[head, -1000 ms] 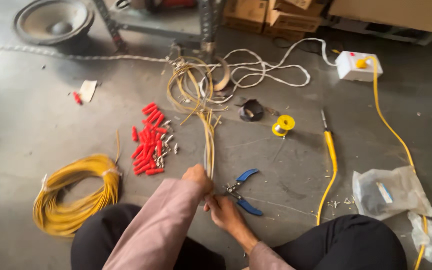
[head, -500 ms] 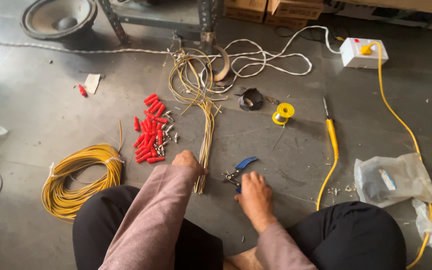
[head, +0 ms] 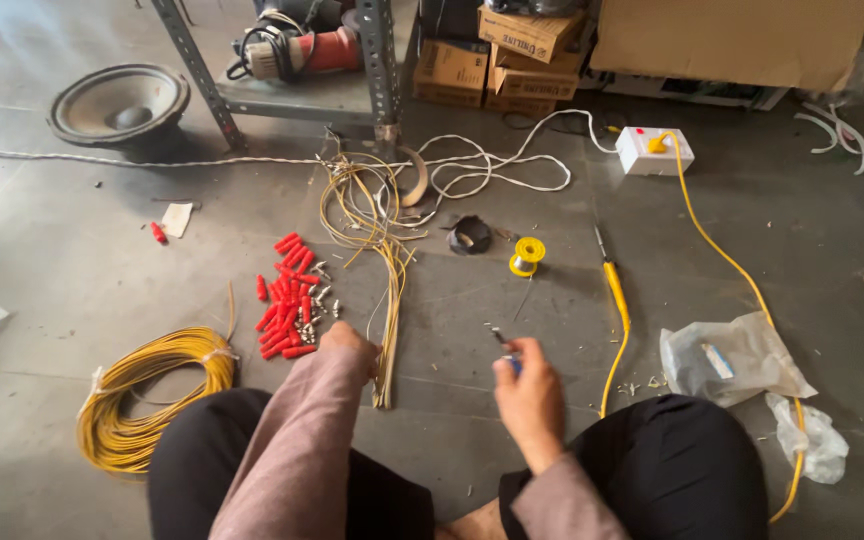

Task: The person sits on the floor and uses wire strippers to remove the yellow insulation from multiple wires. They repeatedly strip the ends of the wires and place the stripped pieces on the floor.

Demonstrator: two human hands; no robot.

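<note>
The right hand (head: 530, 398) is curled shut around small blue-handled pliers (head: 505, 352), raised off the floor (head: 72, 260). The left hand (head: 350, 343) rests on the bundle of pale cut wires (head: 389, 330); its fingers are hidden, so their spread cannot be told.

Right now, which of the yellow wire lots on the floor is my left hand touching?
The straight bundle of cut wires beside your left hand, not the tied round coil farther left.

wire coil (head: 147, 395) left, plastic bag (head: 732, 358) right
</note>
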